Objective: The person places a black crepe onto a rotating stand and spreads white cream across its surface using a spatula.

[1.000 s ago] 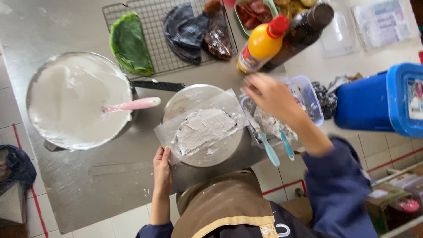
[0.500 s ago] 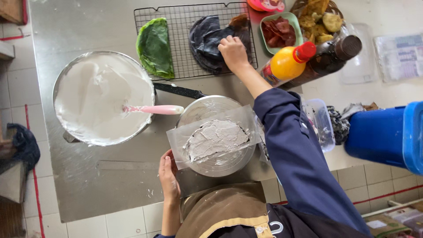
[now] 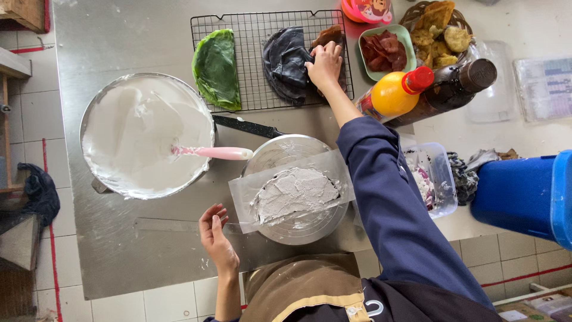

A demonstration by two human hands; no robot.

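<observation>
Right hand (image 3: 323,64) moved onto dark crepe (image 3: 287,62), grip pinching edge; left hand (image 3: 214,229) spread.

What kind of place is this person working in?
Most likely a small kitchen or bakery workspace: a steel table, a big bowl of white cream with a pink spatula, and a wire cooling rack holding coloured crepes.

Right hand (image 3: 325,64) on dark crepe (image 3: 287,62) atop wire rack (image 3: 250,89), left hand (image 3: 214,232) open beside plastic sheet (image 3: 250,197), cream bowl (image 3: 146,134).

Single head view, straight down, close over steel table (image 3: 119,48)
</observation>
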